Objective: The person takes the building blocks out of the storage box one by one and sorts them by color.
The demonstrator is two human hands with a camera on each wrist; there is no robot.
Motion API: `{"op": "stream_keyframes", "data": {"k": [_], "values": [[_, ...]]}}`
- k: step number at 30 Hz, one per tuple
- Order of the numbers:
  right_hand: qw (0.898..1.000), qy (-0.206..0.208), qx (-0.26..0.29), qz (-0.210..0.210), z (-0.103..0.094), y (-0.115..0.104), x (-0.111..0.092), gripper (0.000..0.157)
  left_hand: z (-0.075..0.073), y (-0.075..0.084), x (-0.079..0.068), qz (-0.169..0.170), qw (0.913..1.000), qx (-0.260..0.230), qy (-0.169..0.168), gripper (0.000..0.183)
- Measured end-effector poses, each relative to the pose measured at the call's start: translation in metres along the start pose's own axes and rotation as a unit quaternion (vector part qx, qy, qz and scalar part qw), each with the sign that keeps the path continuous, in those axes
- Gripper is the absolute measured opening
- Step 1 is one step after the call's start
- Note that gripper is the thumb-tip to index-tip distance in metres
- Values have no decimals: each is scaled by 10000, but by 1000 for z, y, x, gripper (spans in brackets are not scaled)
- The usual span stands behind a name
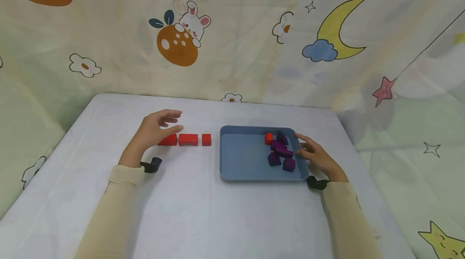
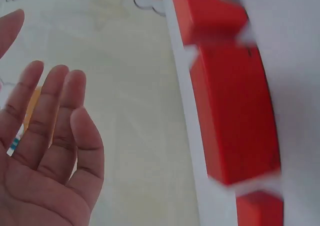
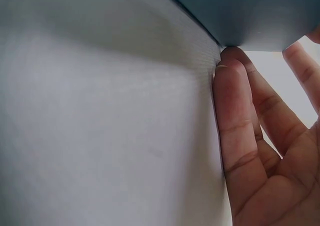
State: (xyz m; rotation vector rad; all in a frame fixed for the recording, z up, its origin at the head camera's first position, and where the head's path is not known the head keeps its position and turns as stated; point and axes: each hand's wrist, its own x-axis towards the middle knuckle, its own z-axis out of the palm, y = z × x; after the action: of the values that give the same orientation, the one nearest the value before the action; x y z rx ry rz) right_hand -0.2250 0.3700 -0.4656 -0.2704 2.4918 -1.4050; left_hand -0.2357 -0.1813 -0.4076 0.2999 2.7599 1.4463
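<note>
My left hand (image 1: 154,129) hovers over the left end of a row of red blocks, palm facing right, fingers loosely extended and holding nothing. In that row lie a red block (image 1: 168,141) partly hidden by the thumb, a longer red block (image 1: 188,139) with a notched lower side, and a small red cube (image 1: 206,140). My right hand (image 1: 318,159) touches the right end of a blue-grey tray (image 1: 232,178); in the right wrist view, fairly straight fingers (image 3: 235,121) meet its lower edge. Inside the tray's right half are a red block (image 1: 268,138) and several purple blocks (image 1: 289,165).
A white-covered table (image 1: 203,218) carries everything. Behind and beside it hangs a printed curtain (image 1: 239,49). Black wrist mounts (image 1: 151,165) sit at both sleeves. The tray's left half shows bare floor, and a narrow strip of table separates tray and red row.
</note>
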Motion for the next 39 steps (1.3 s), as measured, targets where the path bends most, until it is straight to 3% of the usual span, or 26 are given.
{"op": "stream_keyframes", "data": {"k": [8,14,26,31,39], "values": [[10000,13,-32,70,0,-3,-2,65,40,31,21,166,9966,-751,-308,48],[9999,28,-112,84,1,-1,-4,65,67,57,31,572,9900,-1220,-417,40],[9999,34,-86,-65,0,1,-2,65,121,94,55,1196,9674,-2122,-700,35],[10000,10,-31,-45,1,0,-3,65,154,102,68,1046,9631,-2338,-829,34],[10000,-3,26,-16,0,0,-3,66,204,105,81,267,9719,-2077,-1075,32]]}}
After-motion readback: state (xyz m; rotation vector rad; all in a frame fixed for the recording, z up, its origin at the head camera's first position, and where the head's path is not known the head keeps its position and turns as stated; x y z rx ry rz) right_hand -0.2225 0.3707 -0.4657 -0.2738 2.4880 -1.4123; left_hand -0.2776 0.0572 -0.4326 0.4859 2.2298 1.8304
